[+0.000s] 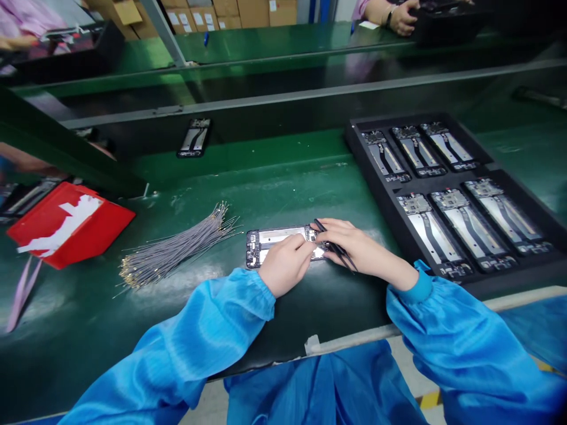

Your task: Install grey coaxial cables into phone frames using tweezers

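An opened phone body [271,242] lies flat on the green bench right in front of me. My left hand [287,264] rests on its lower edge with the fingers curled and the fingertips pressed on the board. My right hand [354,248] lies over the phone's right end, closed on black tweezers [339,248] whose tips point up-left toward the board. A bundle of thin grey cables [177,251] with gold ends lies just left of the phone.
A black tray [500,283] holding several opened phones stands at the right. A red box [71,224] sits at the left. One more phone body [195,139] lies on the belt behind. Another person's hand [401,18] works at the far side.
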